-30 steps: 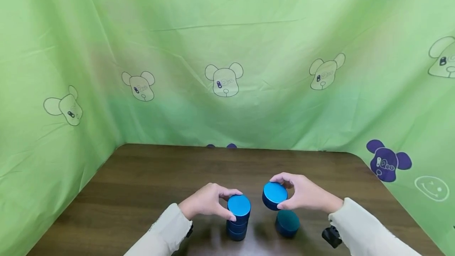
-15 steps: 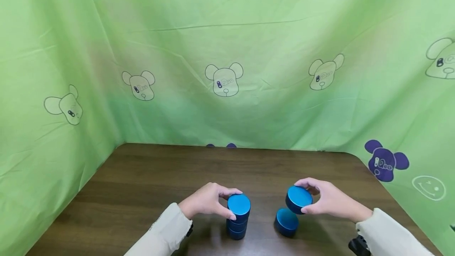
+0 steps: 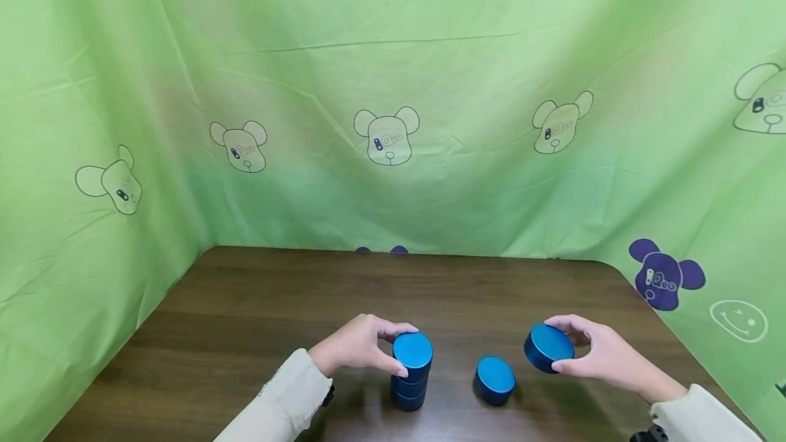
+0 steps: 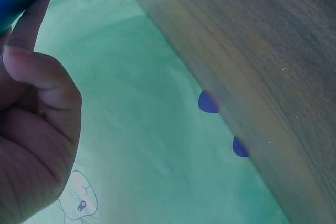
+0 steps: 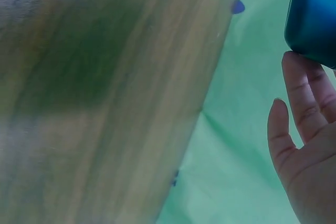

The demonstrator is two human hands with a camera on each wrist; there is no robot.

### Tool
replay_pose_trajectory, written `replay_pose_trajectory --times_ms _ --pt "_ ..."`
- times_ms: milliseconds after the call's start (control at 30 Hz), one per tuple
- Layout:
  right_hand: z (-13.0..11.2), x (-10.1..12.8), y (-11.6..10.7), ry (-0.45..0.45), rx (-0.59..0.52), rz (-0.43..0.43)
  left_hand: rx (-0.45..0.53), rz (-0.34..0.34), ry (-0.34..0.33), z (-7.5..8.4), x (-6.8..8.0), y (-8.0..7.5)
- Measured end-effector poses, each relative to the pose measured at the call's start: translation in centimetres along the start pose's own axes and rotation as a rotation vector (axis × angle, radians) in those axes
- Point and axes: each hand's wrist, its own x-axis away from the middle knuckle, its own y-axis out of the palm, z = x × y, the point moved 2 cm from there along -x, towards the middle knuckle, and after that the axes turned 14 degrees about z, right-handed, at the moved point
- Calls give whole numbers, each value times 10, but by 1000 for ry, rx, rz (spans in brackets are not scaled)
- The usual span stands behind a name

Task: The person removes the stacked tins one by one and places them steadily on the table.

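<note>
In the head view a stack of round blue tins (image 3: 410, 387) stands on the brown table. My left hand (image 3: 362, 344) grips the top tin (image 3: 413, 351) between thumb and fingers; its underside rests on the stack. To the right, my right hand (image 3: 598, 353) pinches another blue tin (image 3: 549, 346) by its sides, held above the table and slightly tilted. Between the two hands a single blue tin (image 3: 494, 380) sits on the tabletop. The left wrist view shows the left hand (image 4: 37, 114) with part of a tin at the corner; the right wrist view shows fingers touching the held tin (image 5: 315, 19).
The wooden table (image 3: 295, 285) reaches back to a green cloth (image 3: 319, 210) printed with bear heads, which hangs behind and along both sides. Pale sleeves cover both forearms, and a dark wrist device (image 3: 649, 434) shows at the right cuff.
My right hand has moved to the right with its tin, from above and left of the single tin to beyond it. The left hand has stayed on the stack.
</note>
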Motion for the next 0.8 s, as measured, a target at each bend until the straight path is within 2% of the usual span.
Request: replay_pose_trajectory --times_ms 200,267,333,500,567,800 --pt "5 6 -2 102 58 83 12 7 -17 -2 1 0" --pt "8 8 -3 127 58 84 20 10 -21 -2 1 0" --pt "12 9 -3 121 24 40 28 12 -25 -2 1 0" --pt "23 13 -3 82 -135 -179 28 2 -23 -1 1 0" --pt "26 12 -3 99 -173 -251 24 -2 -21 0 0 0" --pt "29 4 -2 121 -255 -372 12 -14 -17 4 0 -2"
